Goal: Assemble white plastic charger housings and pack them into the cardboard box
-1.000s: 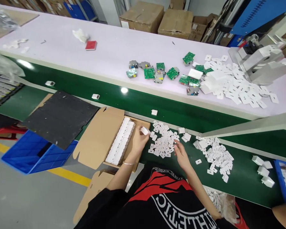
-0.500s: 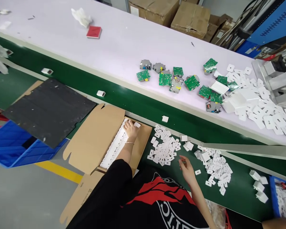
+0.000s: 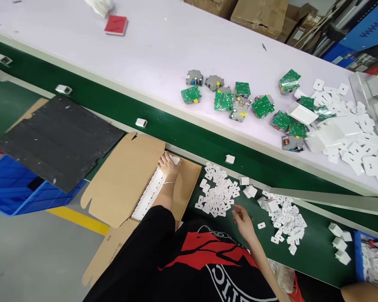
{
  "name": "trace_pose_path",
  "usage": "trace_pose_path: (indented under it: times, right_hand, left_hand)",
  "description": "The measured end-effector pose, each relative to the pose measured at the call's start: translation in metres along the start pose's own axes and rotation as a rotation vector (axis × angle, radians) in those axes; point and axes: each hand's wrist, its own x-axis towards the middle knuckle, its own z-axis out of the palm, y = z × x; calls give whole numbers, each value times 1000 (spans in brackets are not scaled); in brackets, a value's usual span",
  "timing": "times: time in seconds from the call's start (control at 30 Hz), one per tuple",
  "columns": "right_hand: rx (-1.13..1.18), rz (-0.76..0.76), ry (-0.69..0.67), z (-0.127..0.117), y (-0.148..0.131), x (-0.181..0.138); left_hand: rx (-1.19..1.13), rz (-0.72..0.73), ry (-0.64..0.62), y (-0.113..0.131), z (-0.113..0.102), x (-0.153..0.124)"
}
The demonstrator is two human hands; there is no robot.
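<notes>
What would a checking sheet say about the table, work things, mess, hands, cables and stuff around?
Surface: green worktop, with a pale upper bench behind.
Work things: row of white blocks in an open cardboard box; loose white plates piled beside it.
Clutter: red block and crumpled white material on the bench.
Hands: left hand over the row, grip unclear; right hand near the plates, nothing seen in it.
Cables: blurred cable-like lines, upper right.
Surroundings: cartons behind the bench; blue crate, left; another person's arm, lower right.
</notes>
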Motion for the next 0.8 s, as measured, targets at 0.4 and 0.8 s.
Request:
trace_pose_path:
  times: [0.4, 0.8]
  right_hand:
    - [-6, 4, 35, -5, 45, -7]
    - [-14, 348, 418, -60, 161, -34]
  left_hand:
    - [53, -39, -81, 14, -7, 0]
    - [-75, 570, -144, 108, -14, -91]
